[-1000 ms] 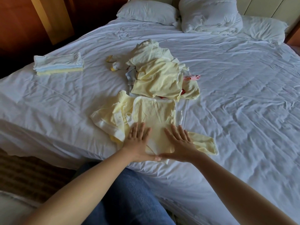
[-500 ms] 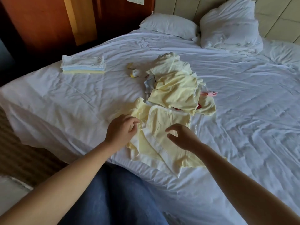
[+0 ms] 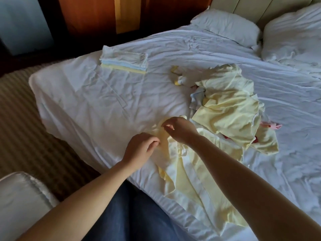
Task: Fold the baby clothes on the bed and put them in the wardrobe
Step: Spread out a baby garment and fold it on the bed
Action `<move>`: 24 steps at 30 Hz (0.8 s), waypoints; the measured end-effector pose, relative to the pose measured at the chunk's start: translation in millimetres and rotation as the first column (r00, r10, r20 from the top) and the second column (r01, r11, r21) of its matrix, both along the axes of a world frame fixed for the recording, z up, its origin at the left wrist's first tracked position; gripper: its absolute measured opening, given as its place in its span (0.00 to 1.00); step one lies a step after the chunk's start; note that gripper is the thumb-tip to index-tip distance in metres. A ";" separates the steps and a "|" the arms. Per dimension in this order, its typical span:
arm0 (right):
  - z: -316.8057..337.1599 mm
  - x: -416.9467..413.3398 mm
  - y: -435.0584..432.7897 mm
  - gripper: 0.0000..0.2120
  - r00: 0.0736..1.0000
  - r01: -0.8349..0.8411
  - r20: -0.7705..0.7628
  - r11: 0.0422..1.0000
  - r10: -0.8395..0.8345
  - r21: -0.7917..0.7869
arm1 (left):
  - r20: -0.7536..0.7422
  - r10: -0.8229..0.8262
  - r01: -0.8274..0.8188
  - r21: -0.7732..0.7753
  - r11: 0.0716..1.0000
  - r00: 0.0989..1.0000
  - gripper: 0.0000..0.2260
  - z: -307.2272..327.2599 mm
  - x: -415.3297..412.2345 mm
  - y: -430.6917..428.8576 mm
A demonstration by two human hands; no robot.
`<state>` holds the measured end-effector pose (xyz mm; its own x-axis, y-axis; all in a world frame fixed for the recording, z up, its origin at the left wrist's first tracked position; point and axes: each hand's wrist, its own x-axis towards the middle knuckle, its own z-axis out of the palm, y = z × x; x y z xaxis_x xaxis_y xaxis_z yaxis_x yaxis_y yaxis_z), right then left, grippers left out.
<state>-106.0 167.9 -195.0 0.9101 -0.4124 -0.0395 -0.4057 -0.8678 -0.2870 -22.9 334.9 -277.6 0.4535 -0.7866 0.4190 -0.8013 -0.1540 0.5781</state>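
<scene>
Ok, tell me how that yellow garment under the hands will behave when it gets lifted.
The yellow garment will probably go floppy: it already lies in soft folds and ripples. It looks light, since the left hand and right hand gather its edge with fingertips alone. Loose parts would likely dangle, as one end trails toward the edge of the bed.

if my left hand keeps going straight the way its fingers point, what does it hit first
The pale yellow garment it is already pinching at the edge, then almost at once the right hand just beyond. The left hand points up and rightward; the depth between the hands is unclear.
</scene>
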 end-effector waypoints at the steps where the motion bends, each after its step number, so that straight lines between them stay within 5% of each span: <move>1: -5.8 6.7 -6.2 0.12 1.000 0.010 -0.028 0.999 -0.011 -0.033 | -0.025 0.000 -0.001 -0.014 1.000 1.000 0.05 -2.2 1.9 -1.0; 11: -41.6 39.5 -39.8 0.19 0.964 -0.080 -0.250 0.996 0.087 0.035 | -0.028 0.074 -0.077 -0.168 0.983 0.997 0.14 -26.9 9.8 -9.8; 20: -16.7 53.6 -25.7 0.16 0.878 -0.256 -0.441 0.960 0.184 -0.109 | -0.199 0.141 -0.134 0.046 0.990 0.970 0.26 -6.2 3.6 -10.2; 24: -4.1 42.3 -19.3 0.10 0.941 -0.210 -0.311 0.951 0.133 -0.228 | -0.035 0.171 -0.162 0.176 0.971 0.985 0.26 14.0 6.3 -13.0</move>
